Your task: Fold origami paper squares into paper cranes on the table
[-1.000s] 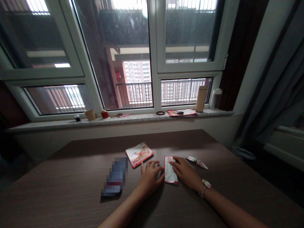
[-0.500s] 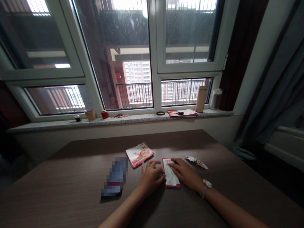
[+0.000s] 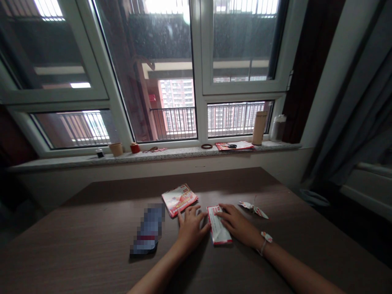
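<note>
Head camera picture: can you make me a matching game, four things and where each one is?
Things:
1. white folded paper
2. red leaflet
3. tan flask
4. small red cup

Places:
A. windowsill, right part
B. between the left hand and the right hand
C. windowsill, left part
D. table, just beyond the left hand

Pairs: 1-B, 2-D, 3-A, 4-C.

Narrow folded strip of white paper (image 3: 219, 231), red print at its far end, lies flat on the dark brown wooden table (image 3: 92, 228) — lengthwise away from the person, far end leaning slightly left.
</note>
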`<state>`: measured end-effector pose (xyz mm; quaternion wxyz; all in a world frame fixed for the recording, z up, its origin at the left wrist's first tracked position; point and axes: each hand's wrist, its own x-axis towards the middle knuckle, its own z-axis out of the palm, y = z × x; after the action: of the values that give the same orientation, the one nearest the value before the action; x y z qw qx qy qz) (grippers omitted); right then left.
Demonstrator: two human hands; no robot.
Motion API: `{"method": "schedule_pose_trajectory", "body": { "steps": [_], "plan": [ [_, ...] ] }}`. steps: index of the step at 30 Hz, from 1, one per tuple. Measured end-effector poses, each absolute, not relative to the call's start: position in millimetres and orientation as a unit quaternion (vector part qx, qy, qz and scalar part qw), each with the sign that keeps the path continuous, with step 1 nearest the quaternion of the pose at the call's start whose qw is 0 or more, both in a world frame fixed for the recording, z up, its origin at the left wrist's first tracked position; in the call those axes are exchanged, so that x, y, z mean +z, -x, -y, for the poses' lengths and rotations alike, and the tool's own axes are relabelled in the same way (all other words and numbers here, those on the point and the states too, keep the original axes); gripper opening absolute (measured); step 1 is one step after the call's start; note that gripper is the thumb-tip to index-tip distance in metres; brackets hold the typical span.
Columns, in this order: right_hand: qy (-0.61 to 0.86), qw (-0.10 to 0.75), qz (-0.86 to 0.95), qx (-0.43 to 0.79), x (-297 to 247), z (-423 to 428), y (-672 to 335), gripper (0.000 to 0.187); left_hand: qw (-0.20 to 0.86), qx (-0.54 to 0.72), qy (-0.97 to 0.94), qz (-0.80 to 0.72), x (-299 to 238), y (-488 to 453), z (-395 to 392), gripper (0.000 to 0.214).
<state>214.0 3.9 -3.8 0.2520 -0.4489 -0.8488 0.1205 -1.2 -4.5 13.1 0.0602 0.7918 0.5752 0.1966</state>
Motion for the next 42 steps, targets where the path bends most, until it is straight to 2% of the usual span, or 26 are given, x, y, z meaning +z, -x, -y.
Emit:
{"method": "schedule_pose_trajectory", "body": {
  "steps": [20,28,35,42],
  "plan": [
    [0.453,0.235,0.852,0.115,1.8,-2.0,-213.3,0.036,0.067,0.197,-0.785,-0.583,10.1,1.4,2.8,0.034],
    [0.421,0.244,0.858,0.167,5.5,-0.3,-218.6,0.040,0.063,0.199,-0.776,-0.595,11.5,1.5,3.2,0.042],
    [0.420,0.266,0.847,0.191,3.9,-1.8,-221.9,0.043,0.059,0.190,-0.779,-0.595,14.1,0.1,4.3,0.035],
    [0.424,0.249,0.853,0.177,5.8,-1.4,-217.9,0.046,0.053,0.197,-0.775,-0.598,10.0,1.1,2.8,0.034]
  ]
}}
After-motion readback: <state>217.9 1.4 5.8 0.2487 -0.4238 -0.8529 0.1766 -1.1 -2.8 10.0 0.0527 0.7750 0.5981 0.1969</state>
